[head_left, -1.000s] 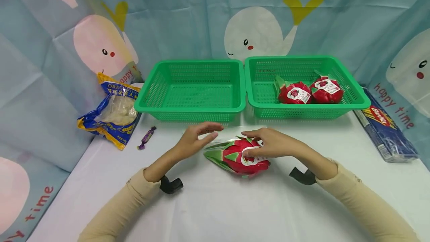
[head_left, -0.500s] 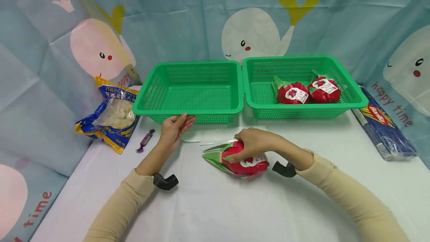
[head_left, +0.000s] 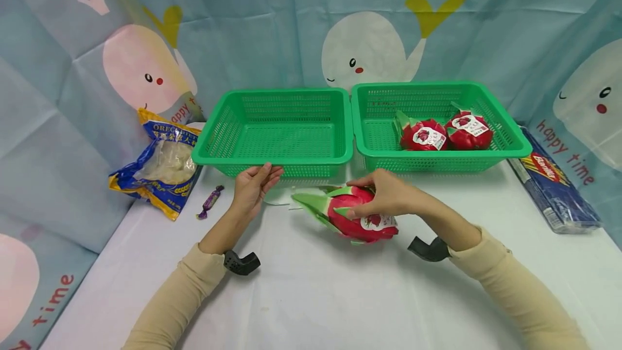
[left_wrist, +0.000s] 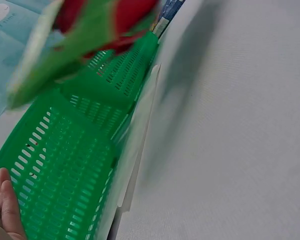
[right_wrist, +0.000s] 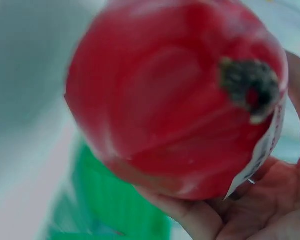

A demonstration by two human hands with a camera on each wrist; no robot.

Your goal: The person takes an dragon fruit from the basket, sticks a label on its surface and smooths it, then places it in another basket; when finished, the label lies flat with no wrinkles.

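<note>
My right hand [head_left: 389, 193] grips a red dragon fruit [head_left: 359, 226] with long green leaf tips and a white label. The fruit hangs above the table, casting a shadow in the left wrist view; the stem end [right_wrist: 250, 90] faces the right wrist camera. My left hand [head_left: 250, 190] is at the front rim of the left green basket [head_left: 272, 162], its fingers [left_wrist: 10, 207] fairly straight beside the wall. Two more labelled dragon fruits, one [head_left: 424, 135] left of the other [head_left: 468, 131], lie in the right green basket [head_left: 437, 154].
A clear flat sheet [head_left: 278, 196] lies before the baskets, partly hidden by the fruit. On the left are a blue-yellow pasta bag [head_left: 165, 163] and a purple wrapped candy [head_left: 210, 202]. A blue Barilla pack [head_left: 559, 188] lies at the right.
My left hand moved left to the basket's front rim, then stayed there. My right hand took hold of the dragon fruit and raised it off the table.
</note>
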